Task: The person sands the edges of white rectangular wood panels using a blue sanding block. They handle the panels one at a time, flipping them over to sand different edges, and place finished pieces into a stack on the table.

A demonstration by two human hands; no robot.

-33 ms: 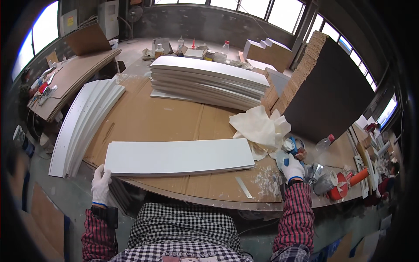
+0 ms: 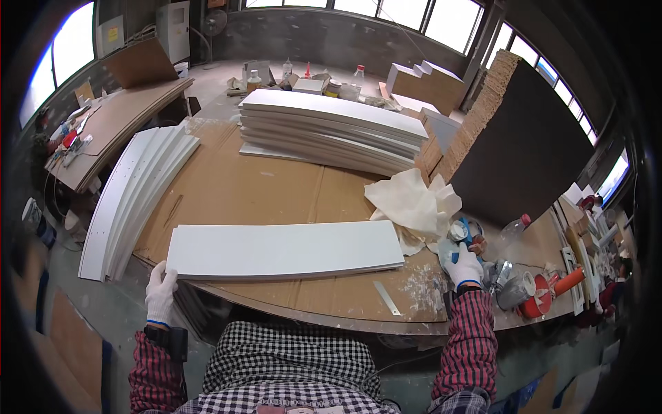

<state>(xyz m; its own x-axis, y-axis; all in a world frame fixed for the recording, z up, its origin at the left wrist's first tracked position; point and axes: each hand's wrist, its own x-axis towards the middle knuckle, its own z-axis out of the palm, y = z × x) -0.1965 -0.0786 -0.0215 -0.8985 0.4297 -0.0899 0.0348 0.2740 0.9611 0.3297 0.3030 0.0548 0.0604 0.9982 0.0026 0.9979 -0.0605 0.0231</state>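
Observation:
Two or so long white boards [image 2: 286,250] lie stacked flat near the front of a cardboard-covered worktable [image 2: 262,190]. My left hand [image 2: 161,286], in a white knit glove, grips their near left corner between thumb and fingers. On the right, my right hand [image 2: 465,268], gloved the same way, is closed around something with a bit of blue showing at the fingers; its kind is hidden. Just beyond it are an open can [image 2: 458,230] and a crumpled cream cloth [image 2: 407,200]. Near the front edge lies a thin metal strip [image 2: 387,298].
A tall stack of white boards [image 2: 331,131] stands at the back of the table. More white panels [image 2: 127,200] lean at its left side. A big dark panel [image 2: 524,145] rises at the right, above a clear bottle [image 2: 516,225], a grey can [image 2: 514,290] and a red container [image 2: 536,303].
The whole view has shifted very slightly. My right fingers have moved a little over the blue item; my left hand stays at the board's corner.

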